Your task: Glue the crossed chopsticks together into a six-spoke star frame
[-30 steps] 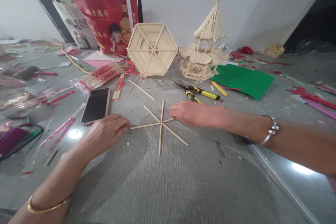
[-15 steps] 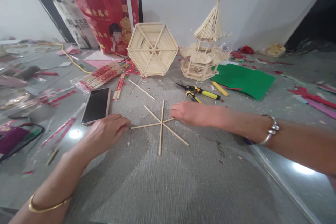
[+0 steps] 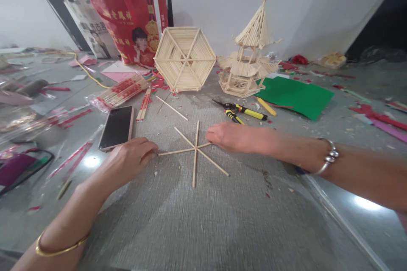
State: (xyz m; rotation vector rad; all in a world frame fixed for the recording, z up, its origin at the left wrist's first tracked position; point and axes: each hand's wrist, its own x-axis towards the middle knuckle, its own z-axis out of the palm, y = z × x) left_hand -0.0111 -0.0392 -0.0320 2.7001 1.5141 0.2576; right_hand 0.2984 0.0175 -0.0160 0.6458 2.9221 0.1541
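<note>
Three thin wooden sticks cross at one middle point on the grey surface, like a six-pointed star. My left hand [image 3: 140, 154] pinches the left end of the near-level wooden stick [image 3: 176, 152]. At that stick's other end, the closed fingers of my right hand [image 3: 222, 135] grip it and hide its tip. An upright stick [image 3: 195, 167] and a slanting stick [image 3: 214, 163] cross it. One loose stick [image 3: 171, 107] lies apart, farther back. Beyond my right hand rest yellow-and-black cutters [image 3: 243, 111] with their blades pointing left.
A phone [image 3: 117, 128] lies behind my left hand, near bagged red-and-wood chopsticks [image 3: 119, 93]. At the back stand a hexagonal stick frame [image 3: 185, 60] and a stick pagoda [image 3: 251, 63]. A green sheet [image 3: 299, 95], red bag [image 3: 127, 25] and paper scraps lie around.
</note>
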